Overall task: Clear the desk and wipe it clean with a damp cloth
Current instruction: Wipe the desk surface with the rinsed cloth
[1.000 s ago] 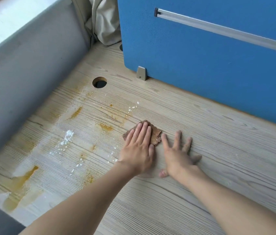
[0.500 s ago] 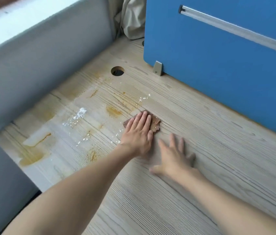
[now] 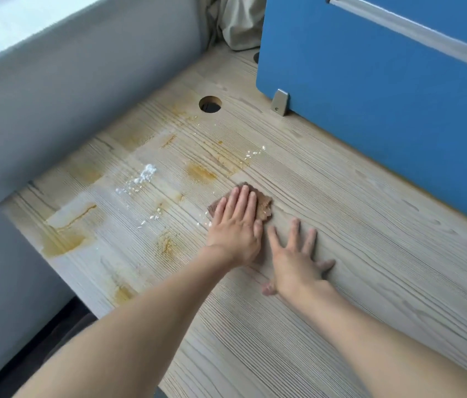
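Note:
A small brown cloth (image 3: pixel 264 206) lies flat on the pale wood-grain desk (image 3: pixel 370 239). My left hand (image 3: pixel 236 225) presses down on it with straight fingers and covers most of it. Just to its right, my right hand (image 3: pixel 295 259) rests flat on the bare desk with fingers spread, touching no cloth. Left of the cloth the desk carries yellow-orange stains (image 3: pixel 200 172) and scattered white crumbs (image 3: pixel 142 179).
A blue partition panel (image 3: pixel 370 96) with a metal foot (image 3: pixel 280 101) stands along the desk's far side. A round cable hole (image 3: pixel 210 104) sits near the back left. A grey wall (image 3: pixel 68 104) borders the left edge. Beige fabric (image 3: pixel 238 21) hangs in the corner.
My left hand has stayed pressed on the cloth, which has hardly moved on the desk. My right hand has stayed flat beside it. The view has shifted.

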`<state>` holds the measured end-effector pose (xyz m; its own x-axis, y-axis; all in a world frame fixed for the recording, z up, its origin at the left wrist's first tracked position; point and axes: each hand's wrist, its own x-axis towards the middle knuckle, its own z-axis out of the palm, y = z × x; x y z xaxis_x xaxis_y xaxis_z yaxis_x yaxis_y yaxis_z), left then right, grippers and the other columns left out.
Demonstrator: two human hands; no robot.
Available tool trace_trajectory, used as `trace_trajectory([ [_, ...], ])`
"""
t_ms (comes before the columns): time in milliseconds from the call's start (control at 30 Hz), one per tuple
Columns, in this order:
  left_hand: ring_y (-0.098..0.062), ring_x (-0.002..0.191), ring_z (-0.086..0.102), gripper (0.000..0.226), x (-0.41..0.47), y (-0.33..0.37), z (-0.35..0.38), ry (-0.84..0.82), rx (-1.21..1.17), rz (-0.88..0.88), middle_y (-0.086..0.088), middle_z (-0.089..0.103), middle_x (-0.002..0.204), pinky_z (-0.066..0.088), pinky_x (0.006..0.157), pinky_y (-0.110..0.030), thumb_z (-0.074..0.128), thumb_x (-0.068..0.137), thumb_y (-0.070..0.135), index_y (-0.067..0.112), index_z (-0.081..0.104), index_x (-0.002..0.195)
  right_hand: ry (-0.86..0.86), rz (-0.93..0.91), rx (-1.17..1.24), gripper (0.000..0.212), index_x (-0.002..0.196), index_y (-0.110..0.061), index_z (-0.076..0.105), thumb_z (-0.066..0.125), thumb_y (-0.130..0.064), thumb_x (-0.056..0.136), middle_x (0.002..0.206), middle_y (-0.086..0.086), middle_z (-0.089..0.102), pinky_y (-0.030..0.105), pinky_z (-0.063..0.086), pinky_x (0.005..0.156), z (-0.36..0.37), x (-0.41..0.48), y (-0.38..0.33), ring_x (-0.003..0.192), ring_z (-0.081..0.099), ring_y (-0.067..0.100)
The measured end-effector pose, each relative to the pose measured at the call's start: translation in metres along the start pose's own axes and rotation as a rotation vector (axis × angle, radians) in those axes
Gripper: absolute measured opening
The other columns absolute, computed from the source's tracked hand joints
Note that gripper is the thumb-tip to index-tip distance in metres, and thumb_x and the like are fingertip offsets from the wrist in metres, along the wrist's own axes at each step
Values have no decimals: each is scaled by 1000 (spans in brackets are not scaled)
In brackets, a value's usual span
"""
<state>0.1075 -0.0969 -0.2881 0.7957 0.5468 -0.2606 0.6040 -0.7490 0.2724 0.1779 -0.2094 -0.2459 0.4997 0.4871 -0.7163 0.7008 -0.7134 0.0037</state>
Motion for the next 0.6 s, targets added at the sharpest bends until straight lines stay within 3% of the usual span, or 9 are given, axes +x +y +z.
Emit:
trace_trajectory([
  [133,-13,148,-25,74,-28,-1,12,-22,0,61,5,-20,164,-22,116,-30,-10,91,55,23,-10,158,2,10,12,120,153,-49,-8,83,-49,75,159,9,-36,81,19,104,-1,0,-1,147,-27,44],
  [300,-14,150,-22,62,3,-16,-5,0,-15,-44,3,-18,165,-18,120,-33,12,105,45,20,-9,158,16,15,1,126,153,-46,-15,83,-47,75,159,9,-35,80,21,104,0,2,-1,147,-25,44],
  [500,-14,147,-29,71,-36,-9,9,-29,13,15,3,-23,163,-20,119,-34,-7,94,52,21,-13,158,34,8,4,127,153,-45,-16,84,-48,75,158,10,-35,82,22,102,2,2,0,147,-24,45],
  [600,-12,148,-26,63,-21,-22,1,-29,-14,-25,5,-21,164,-18,119,-33,4,103,49,23,-11,158,39,9,0,128,153,-45,-16,85,-47,74,158,10,-35,82,22,102,2,2,0,147,-24,45],
])
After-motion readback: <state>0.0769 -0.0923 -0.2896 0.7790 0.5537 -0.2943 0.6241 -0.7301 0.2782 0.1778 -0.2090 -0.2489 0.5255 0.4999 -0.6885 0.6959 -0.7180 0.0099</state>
